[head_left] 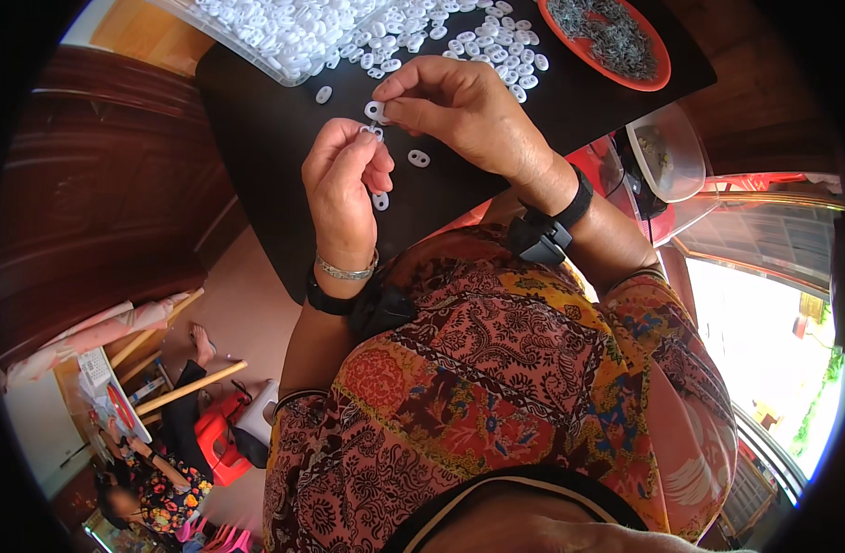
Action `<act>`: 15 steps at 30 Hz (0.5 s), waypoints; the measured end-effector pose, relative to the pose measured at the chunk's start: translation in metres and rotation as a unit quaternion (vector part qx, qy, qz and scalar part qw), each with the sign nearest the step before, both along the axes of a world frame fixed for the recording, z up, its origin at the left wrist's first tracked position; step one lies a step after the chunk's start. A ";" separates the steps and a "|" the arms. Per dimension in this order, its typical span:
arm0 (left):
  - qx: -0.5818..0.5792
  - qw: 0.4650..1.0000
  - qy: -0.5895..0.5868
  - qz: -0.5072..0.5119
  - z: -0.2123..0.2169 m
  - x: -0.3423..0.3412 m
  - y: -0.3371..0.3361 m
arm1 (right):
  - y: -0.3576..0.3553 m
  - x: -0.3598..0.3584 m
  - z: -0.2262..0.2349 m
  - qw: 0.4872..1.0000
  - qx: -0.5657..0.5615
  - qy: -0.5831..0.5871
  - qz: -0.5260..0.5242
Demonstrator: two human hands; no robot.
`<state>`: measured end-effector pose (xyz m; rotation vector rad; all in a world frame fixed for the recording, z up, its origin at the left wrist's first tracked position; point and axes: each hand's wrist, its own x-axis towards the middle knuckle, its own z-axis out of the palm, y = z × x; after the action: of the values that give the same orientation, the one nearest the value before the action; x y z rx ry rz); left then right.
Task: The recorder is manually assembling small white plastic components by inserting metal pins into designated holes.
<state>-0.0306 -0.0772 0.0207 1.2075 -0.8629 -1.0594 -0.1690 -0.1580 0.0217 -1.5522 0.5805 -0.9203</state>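
Note:
Between the thumb and fingers of my right hand (468, 115) is a small white oval plastic piece with holes (374, 111). Just below it, my left hand (344, 180) pinches a second white two-hole piece (373, 132). The two pieces nearly meet, with something small and thin between them that I cannot make out clearly. Another white piece (380, 201) shows beside my left palm; whether it hangs from the hand or lies on the table is unclear. A loose two-hole piece (419, 158) lies below my right hand, and one more (324, 95) lies above my left.
The dark table (256, 157) carries a clear tub (289, 76) heaped with white pieces, with many spilled beside it. An orange-red tray (657, 78) of small grey metal parts stands far right. Beyond the right edge is a translucent container (685, 175). Another person (155, 488) sits lower left.

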 end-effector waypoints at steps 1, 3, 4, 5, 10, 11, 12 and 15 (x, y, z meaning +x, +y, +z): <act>0.000 1.000 0.000 0.000 0.000 0.000 0.000 | 0.001 0.000 0.000 1.000 -0.008 0.000 -0.005; 0.000 1.000 0.007 0.001 -0.002 0.000 0.000 | 0.002 0.000 0.001 1.000 -0.016 -0.001 -0.010; 0.000 1.000 0.006 0.002 -0.001 0.000 0.001 | 0.002 0.000 0.001 1.000 -0.017 0.004 -0.004; 0.006 1.000 -0.001 0.004 0.000 -0.001 0.001 | 0.002 0.000 0.000 1.000 -0.017 0.009 0.001; 0.012 1.000 0.003 -0.004 0.000 0.000 0.002 | 0.004 0.001 0.000 0.999 -0.034 0.027 -0.012; 0.010 1.000 0.002 -0.004 0.000 0.000 0.002 | 0.003 0.001 0.000 0.998 -0.050 0.029 -0.013; 0.007 1.000 0.001 -0.004 0.000 0.000 0.002 | 0.004 0.001 -0.001 0.998 -0.050 0.029 -0.013; -0.001 1.000 0.007 -0.009 -0.001 0.000 0.002 | 0.004 0.000 -0.001 0.999 -0.039 0.033 -0.010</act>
<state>-0.0306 -0.0755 0.0193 1.1917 -0.8655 -1.0802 -0.1687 -0.1536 0.0208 -1.6531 0.6145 -0.9199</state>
